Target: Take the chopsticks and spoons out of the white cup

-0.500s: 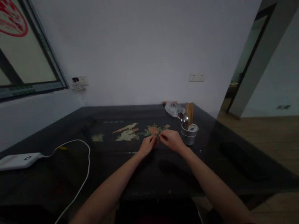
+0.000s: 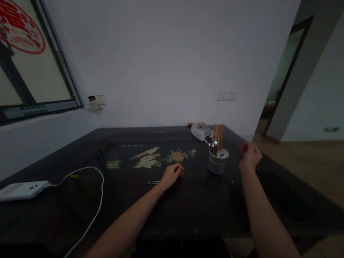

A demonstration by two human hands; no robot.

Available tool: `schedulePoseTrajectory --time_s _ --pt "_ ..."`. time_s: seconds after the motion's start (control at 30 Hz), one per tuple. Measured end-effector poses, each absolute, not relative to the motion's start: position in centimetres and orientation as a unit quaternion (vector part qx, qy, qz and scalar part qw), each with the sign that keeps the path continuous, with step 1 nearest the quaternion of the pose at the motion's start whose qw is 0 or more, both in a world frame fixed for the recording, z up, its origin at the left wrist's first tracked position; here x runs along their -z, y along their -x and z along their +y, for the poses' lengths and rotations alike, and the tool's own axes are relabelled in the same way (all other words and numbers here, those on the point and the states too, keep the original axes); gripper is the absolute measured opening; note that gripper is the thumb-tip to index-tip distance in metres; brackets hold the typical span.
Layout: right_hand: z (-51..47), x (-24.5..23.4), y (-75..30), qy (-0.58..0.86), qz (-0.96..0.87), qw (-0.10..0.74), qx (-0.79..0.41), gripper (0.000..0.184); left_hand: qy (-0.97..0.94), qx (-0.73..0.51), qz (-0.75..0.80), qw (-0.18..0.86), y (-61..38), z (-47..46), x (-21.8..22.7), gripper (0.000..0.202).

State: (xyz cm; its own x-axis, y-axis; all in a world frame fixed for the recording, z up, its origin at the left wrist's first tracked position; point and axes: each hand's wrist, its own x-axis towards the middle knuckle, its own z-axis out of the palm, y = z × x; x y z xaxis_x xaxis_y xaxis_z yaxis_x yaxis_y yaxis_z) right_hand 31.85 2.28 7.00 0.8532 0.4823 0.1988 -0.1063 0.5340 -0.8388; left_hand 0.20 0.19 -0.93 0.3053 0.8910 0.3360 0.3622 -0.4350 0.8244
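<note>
My left hand (image 2: 172,174) is over the dark glossy table (image 2: 210,206), just in front of the printed peony (image 2: 177,156). Its thumb and fingers are pressed together; anything between them is too small to make out. Off to the right, past the cutlery holder (image 2: 217,165), my right hand (image 2: 250,156) is raised above the table's right side. Its fingers are curled in and slightly blurred, and what they may hold cannot be seen. The holder contains chopsticks (image 2: 219,136), metal spoons (image 2: 212,143) and a pale round piece (image 2: 222,153).
A white power bank (image 2: 18,191) lies at the left, its white cable (image 2: 102,184) curving toward the front edge. Behind the holder sits a clear plastic bag (image 2: 201,131) by the wall. A dark flat object (image 2: 283,193) rests at the table's right.
My right hand has moved away from my left, rightward past the cutlery holder. My left hand stays near the peony with closed fingers. The view has tilted slightly upward.
</note>
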Motion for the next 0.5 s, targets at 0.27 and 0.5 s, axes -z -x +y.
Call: schedulePoseTrajectory --time_s 0.27,0.5 --pt "3.8 -1.5 -30.1 0.512 -0.205 0.736 -0.392 0.015 -0.751 -0.399 0.421 0.315 -0.1 0.0 0.7 0.031" --pt "4.6 -0.6 -28.4 0.503 -0.209 0.746 -0.383 0.016 -0.755 -0.391 0.423 0.314 -0.1 -0.1 0.5 0.03"
